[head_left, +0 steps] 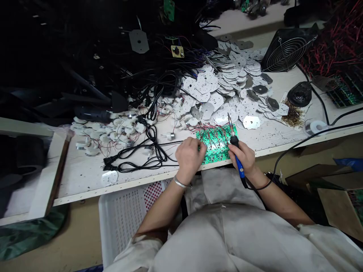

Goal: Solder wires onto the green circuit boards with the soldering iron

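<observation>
1. A soldering iron (240,168) is held in the right hand (241,156), with the fingers closed round its black grip in the manner of a pen. The blue handle is run back beneath the wrist.
2. The metal tip of the iron is angled down just ahead of the right hand, over the far part of a green circuit board (214,145).
3. The left hand (188,158) is kept beside the board, with its fingers bunched together against the near left edge. Whether a wire is pinched between them cannot be told.
4. The board is laid flat on the desk (82,177) between the two hands, with red wires (208,132) strewn across it.
5. Close control of the tip is judged to be best served by this short grip, with the board steadied by the other hand. The hot tip should be kept clear of the fingers and wires.
6. A black power cord (136,162) and small white parts (96,136) are placed left of the left hand. Heaped white metal plates (227,79) are spread beyond both hands, and a white plastic crate (121,223) is set below the left forearm.
</observation>
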A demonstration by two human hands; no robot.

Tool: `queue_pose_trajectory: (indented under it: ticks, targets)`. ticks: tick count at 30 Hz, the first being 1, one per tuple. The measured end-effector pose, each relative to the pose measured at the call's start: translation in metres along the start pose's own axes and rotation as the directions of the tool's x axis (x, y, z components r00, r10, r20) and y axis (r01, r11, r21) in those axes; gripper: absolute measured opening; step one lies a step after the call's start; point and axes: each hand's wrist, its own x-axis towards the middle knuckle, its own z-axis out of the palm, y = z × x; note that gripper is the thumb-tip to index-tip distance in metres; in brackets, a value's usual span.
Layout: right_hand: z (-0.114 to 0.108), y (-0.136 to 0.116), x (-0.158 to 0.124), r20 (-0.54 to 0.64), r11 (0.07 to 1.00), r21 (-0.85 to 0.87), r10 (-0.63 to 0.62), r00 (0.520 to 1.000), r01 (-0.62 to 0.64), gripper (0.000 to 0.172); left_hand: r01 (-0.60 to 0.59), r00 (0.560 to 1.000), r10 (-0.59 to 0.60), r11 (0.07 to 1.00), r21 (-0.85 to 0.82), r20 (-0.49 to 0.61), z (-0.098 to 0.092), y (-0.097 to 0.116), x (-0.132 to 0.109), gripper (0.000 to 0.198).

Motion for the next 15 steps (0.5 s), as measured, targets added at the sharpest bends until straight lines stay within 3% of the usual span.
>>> queue_pose_trajectory:
  ticks: [3, 5, 7, 9, 11, 13, 15]
  targets:
    - [0.000, -0.001, 0.000, 0.025, 1.000, 0.001, 0.015, 1.000, -0.015, 0.029, 0.118, 0.993, -0.118, 0.992, 0.035, -0.002, -0.006, -0.018, -0.001, 0.011]
    - [0.000, -0.001, 0.001, 0.024, 1.000, 0.005, 0.019, 1.000, -0.019, 0.030, 0.106, 0.994, -0.104, 0.993, 0.060, -0.034, -0.013, -0.024, 0.000, 0.020]
    - [0.000, -0.002, 0.002, 0.006, 0.999, 0.030, 0.022, 1.000, -0.023, 0.032, -0.004, 0.997, 0.006, 0.999, 0.036, -0.079, -0.020, -0.025, 0.009, 0.029]
    - [0.000, -0.001, 0.002, -0.016, 0.997, 0.063, 0.036, 0.999, -0.035, 0.037, -0.211, 0.974, 0.210, 0.978, -0.005, -0.080, -0.024, -0.019, 0.030, 0.034]
    - [0.000, -0.001, 0.002, -0.036, 0.996, 0.083, 0.048, 0.998, -0.045, 0.040, -0.465, 0.885, 0.464, 0.885, -0.037, -0.013, -0.023, -0.014, 0.063, 0.038]
    - [-0.001, -0.001, 0.003, -0.041, 0.996, 0.079, 0.051, 0.998, -0.047, 0.041, -0.676, 0.728, 0.680, 0.733, -0.072, 0.091, -0.015, -0.011, 0.102, 0.041]
    - [-0.001, -0.002, 0.003, -0.031, 0.997, 0.066, 0.048, 0.998, -0.045, 0.040, -0.786, 0.585, 0.790, 0.608, -0.111, 0.185, -0.004, -0.010, 0.138, 0.043]
